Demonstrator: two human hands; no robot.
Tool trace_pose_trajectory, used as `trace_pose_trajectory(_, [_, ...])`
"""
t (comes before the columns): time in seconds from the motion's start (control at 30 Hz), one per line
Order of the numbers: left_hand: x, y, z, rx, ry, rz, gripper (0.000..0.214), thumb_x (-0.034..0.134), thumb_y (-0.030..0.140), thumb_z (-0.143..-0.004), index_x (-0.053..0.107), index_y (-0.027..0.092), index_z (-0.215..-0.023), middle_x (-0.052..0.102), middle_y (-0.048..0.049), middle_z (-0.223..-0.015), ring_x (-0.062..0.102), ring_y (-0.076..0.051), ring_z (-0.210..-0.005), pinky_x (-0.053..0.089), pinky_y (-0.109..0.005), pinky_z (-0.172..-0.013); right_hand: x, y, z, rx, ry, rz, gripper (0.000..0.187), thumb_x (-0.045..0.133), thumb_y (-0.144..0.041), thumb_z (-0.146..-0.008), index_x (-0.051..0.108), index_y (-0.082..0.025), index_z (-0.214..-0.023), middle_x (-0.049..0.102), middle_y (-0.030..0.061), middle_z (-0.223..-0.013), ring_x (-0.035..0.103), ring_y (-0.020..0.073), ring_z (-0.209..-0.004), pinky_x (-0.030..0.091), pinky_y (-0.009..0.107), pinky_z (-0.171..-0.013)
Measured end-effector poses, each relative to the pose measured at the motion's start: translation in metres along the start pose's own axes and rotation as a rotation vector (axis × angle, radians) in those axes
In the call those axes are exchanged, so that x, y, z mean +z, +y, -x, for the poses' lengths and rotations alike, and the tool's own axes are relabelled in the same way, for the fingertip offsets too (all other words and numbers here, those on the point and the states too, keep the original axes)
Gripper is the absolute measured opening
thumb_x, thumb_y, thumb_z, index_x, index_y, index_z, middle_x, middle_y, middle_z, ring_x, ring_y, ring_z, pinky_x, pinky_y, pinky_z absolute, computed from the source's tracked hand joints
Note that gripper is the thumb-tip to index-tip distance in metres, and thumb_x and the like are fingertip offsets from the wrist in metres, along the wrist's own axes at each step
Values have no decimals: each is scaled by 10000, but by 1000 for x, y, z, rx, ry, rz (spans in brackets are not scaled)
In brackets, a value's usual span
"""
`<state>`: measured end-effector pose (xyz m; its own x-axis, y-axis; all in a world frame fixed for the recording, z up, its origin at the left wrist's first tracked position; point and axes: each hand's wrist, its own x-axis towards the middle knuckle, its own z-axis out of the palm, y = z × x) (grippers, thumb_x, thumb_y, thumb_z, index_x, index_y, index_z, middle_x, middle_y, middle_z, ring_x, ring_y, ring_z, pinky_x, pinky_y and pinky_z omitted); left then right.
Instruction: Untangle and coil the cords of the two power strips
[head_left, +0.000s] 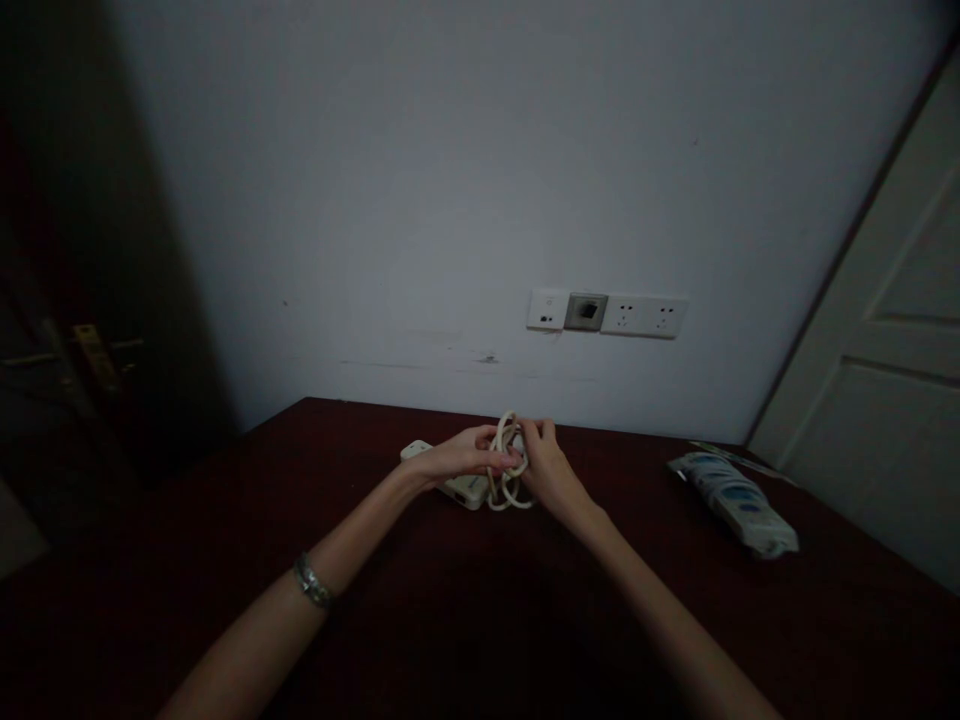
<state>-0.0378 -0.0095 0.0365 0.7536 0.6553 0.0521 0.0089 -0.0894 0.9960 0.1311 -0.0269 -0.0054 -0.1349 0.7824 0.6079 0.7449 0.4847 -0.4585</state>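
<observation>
A white power strip (466,490) lies on the dark red table, partly covered by my left hand (466,452). Its white cord (504,432) is bunched in loops between my two hands, just above the table. My left hand's fingers and thumb close around the loops from the left. From the right, my right hand (546,462) grips the same bundle, its fingers bent around what looks like the white plug end (517,443). The fingertips of the right hand are partly hidden behind the cord.
A clear plastic package (739,500) with blue-and-white contents rests on the table (360,600) at the right, beside a thin flat strip. Wall sockets (643,316) sit above the table's back edge. A white door (885,400) stands at the right; a door handle (94,350) shows at the left.
</observation>
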Motion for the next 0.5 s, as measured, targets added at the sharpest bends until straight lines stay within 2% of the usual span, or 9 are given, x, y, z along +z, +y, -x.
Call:
trace_pose_trajectory(0.17, [-7, -9, -3, 17, 6, 22, 538, 695, 321, -697, 513, 155, -1175, 581, -117, -1101, 577, -189, -945, 450, -359, -830, 6, 0, 1, 4, 63, 3, 367, 432, -165, -843, 434, -156, -1209, 390, 126, -1061, 517, 222, -942, 452, 412, -875])
trace_pose_trajectory(0.33, [-13, -17, -6, 42, 69, 89, 510, 675, 341, -721, 523, 140, -1165, 613, -111, -997, 603, -171, -843, 467, -346, -789, 14, 5, 1, -91, 80, -36, 512, 432, -143, -828, 328, -179, -1329, 376, 142, -1158, 473, 245, -1081, 402, 431, -957])
trace_pose_trajectory(0.5, [-21, -20, -5, 73, 27, 125, 541, 685, 278, -715, 507, 155, -1211, 603, -105, -1024, 601, -160, -824, 476, -333, -770, 4, 14, -2, -154, -17, -148, 668, 519, -117, -718, 325, -171, -1355, 411, 150, -1232, 461, 242, -1138, 372, 423, -993])
